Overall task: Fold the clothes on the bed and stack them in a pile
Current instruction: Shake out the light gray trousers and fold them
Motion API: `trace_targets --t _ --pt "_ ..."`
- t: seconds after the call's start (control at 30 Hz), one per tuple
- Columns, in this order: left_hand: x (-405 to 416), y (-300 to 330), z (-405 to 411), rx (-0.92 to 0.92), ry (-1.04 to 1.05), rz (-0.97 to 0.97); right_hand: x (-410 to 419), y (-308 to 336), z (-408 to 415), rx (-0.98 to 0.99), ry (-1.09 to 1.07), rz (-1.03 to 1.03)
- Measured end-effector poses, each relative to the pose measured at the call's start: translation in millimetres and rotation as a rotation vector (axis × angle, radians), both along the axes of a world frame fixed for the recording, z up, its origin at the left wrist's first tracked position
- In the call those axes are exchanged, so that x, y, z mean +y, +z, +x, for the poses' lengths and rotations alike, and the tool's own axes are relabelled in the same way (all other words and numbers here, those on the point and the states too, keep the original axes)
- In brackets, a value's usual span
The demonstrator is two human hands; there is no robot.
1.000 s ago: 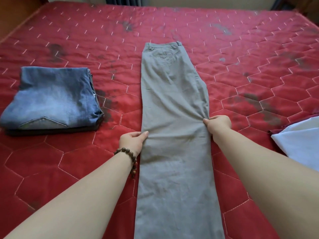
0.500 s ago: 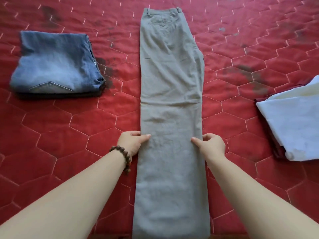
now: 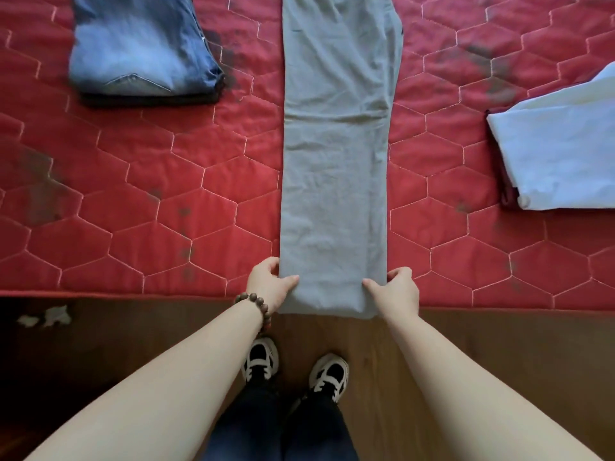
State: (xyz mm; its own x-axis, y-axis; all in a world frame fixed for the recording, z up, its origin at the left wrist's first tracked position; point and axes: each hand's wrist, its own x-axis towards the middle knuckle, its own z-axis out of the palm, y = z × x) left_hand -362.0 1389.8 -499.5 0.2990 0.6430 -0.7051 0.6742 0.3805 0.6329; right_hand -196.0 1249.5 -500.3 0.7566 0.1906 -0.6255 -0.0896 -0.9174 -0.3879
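Brown wooden floor point(image 3: 499, 361), black-and-white sneakers point(image 3: 327, 375), beaded bracelet point(image 3: 258, 306).

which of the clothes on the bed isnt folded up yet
The grey trousers in the middle: they lie stretched out full length, both hands gripping the hem end. The blue jeans to the left are a compact folded stack, and the white garment on the right looks folded too.

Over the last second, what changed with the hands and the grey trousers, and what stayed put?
Both hands slid down the grey trousers from mid-leg to the hem at the bed's near edge. The left hand and right hand now pinch the hem's corners, where earlier they only pressed the sides flat. The trousers stay laid out lengthwise; the folded jeans and white garment have not been touched.
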Motion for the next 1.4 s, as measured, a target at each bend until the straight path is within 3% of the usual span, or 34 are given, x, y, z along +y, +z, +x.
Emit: trace_targets --t 0.2,0.33,0.43,0.5,0.6,0.7,0.77,0.83,0.97,1.03,1.17,1.2,1.23,1.4 --pt "-9 40 -8 -0.032 0.007 0.150 -23 38 3 0.061 0.074 0.286" --pt "14 75 -6 -0.196 0.147 -0.149 -25 73 30 0.356 0.060 0.478" --pt "34 97 -6 -0.307 0.038 -0.283 -24 99 53 0.602 0.131 0.559" --pt "46 108 -2 -0.339 -0.062 -0.286 -16 114 65 0.651 0.227 0.530" --pt "66 120 12 -0.282 -0.207 -0.183 5 126 80 0.379 0.493 0.453" --pt "96 125 36 -0.215 -0.366 0.097 38 133 98 0.121 0.663 0.518" --pt "120 129 56 -0.247 -0.375 0.188 65 139 114 0.155 0.562 0.573" --pt "146 132 76 -0.327 -0.308 0.150 94 147 128 0.243 0.459 0.635" --pt "209 137 124 -0.465 -0.203 0.110 160 166 178 0.231 0.298 0.628" --pt "243 134 150 -0.504 -0.130 0.079 210 159 198 0.182 0.108 0.619" --pt "312 109 209 -0.570 0.019 0.102 276 150 239 -0.055 0.084 0.267" --pt "324 97 222 -0.564 0.066 0.099 293 127 256 -0.062 0.168 0.422" --pt "334 83 234 -0.527 0.095 0.096 317 100 267 -0.102 0.084 0.528" --pt "331 -11 241 -0.146 0.048 -0.058 315 13 285 0.291 0.011 0.352"
